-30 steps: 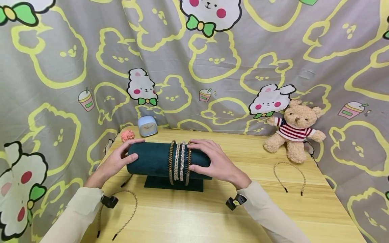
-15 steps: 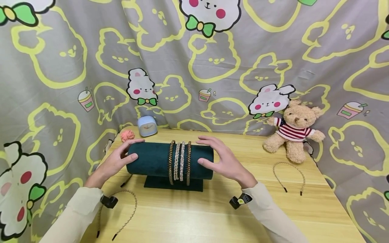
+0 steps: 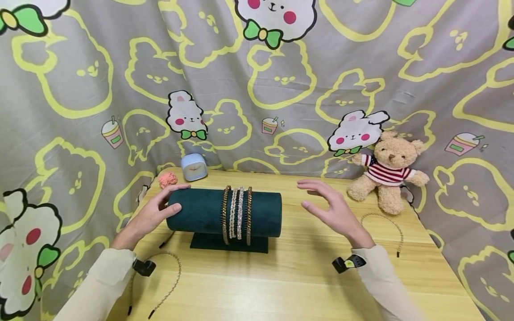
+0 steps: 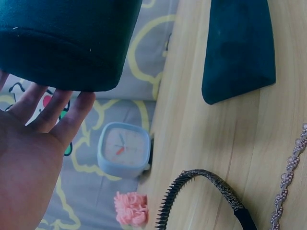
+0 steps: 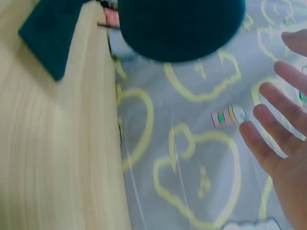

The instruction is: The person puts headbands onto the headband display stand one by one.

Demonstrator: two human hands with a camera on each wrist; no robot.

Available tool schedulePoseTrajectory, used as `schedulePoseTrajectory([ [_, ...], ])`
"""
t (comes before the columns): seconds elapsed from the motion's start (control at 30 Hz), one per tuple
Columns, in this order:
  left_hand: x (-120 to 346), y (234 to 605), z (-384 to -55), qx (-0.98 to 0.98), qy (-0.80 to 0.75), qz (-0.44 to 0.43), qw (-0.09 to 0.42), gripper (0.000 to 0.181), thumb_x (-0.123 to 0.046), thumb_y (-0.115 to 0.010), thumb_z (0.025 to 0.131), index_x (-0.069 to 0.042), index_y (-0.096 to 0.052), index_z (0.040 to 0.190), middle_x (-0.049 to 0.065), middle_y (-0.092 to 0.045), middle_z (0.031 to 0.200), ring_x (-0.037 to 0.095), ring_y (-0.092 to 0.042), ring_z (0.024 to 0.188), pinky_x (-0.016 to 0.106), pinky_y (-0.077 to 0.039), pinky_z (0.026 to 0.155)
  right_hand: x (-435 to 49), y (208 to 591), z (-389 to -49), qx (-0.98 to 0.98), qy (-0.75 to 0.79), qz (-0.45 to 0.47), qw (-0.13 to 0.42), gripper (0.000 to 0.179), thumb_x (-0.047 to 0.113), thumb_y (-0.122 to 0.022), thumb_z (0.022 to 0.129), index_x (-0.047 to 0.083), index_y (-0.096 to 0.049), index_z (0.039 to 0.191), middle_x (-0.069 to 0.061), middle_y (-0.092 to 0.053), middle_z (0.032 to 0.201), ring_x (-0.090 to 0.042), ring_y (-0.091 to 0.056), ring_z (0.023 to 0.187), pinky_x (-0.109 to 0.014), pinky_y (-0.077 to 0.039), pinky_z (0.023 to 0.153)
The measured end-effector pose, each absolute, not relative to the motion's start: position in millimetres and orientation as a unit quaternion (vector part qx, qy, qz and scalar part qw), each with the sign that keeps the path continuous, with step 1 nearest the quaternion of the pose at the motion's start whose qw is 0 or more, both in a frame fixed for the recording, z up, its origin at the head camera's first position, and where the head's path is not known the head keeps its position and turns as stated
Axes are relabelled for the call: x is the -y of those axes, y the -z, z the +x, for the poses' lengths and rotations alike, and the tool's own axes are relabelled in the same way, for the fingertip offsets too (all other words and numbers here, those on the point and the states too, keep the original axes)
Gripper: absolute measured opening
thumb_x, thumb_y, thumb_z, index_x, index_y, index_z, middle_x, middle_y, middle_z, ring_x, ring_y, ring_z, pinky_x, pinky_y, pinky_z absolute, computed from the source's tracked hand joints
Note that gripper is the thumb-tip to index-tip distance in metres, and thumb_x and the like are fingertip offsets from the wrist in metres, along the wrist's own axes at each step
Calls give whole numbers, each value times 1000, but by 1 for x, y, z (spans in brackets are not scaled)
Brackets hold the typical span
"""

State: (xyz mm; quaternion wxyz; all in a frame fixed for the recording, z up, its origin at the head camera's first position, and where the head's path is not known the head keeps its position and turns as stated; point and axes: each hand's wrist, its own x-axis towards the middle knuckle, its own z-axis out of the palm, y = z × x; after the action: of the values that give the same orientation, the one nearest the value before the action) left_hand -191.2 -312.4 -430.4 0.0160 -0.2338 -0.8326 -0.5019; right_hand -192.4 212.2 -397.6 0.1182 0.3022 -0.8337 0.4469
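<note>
A dark green velvet headband stand, a horizontal cylinder on a flat base, stands mid-table. Several beaded and sparkling headbands circle it: brown-gold headbands on the outside, with a silver glittering headband and a pale braided one between. My left hand holds the stand's left end, thumb at the front and fingers over the top and end; the left wrist view shows its fingers at the rim. My right hand is raised off the stand's right end, fingers spread and holding nothing, also in the right wrist view.
A beaded headband lies front left, another headband lies at right. A dark toothed headband lies by the stand's left end. At the back are a blue clock, a pink pompom-like item and a teddy bear.
My right hand has let go of the brown-gold headband at the right of the row and moved rightward, away from the stand. My left hand stays on the left end.
</note>
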Motion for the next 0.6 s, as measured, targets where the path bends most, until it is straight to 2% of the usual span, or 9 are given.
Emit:
schedulePoseTrajectory([
  [0.1, 313, 430, -191, 831, 504, -235, 15, 53, -12, -54, 113, -15, -46, 165, 14, -44, 169, -2, -48, 140, 18, -43, 107, -235, 400, -194, 833, -447, 297, 135, 44, 4, -73, 103, 23, -70, 143, -5, -65, 152, -2, -57, 139, -19, -45, 115],
  [0.3, 313, 431, -192, 829, 508, -234, 14, 53, -12, -54, 113, -17, -47, 165, 10, -45, 169, 0, -51, 138, 18, -44, 107, -283, 399, -193, 832, -452, 275, 166, 39, -4, -69, 103, 13, -74, 137, -11, -68, 147, 1, -61, 133, -15, -48, 109],
  [0.47, 312, 430, -191, 827, 510, -235, 17, 53, -11, -54, 112, -17, -48, 164, 7, -46, 169, -2, -48, 141, 17, -42, 107, -318, 401, -189, 831, -464, 247, 183, 34, -9, -65, 103, 1, -73, 135, -2, -70, 143, -1, -64, 126, -12, -50, 101],
  [0.6, 311, 429, -190, 826, 512, -237, 14, 52, -12, -54, 113, -16, -47, 164, 9, -44, 170, -2, -45, 143, 17, -40, 108, -345, 402, -183, 835, -464, 217, 201, 31, -9, -63, 104, -4, -72, 134, 5, -71, 138, -1, -62, 129, -10, -49, 100],
])
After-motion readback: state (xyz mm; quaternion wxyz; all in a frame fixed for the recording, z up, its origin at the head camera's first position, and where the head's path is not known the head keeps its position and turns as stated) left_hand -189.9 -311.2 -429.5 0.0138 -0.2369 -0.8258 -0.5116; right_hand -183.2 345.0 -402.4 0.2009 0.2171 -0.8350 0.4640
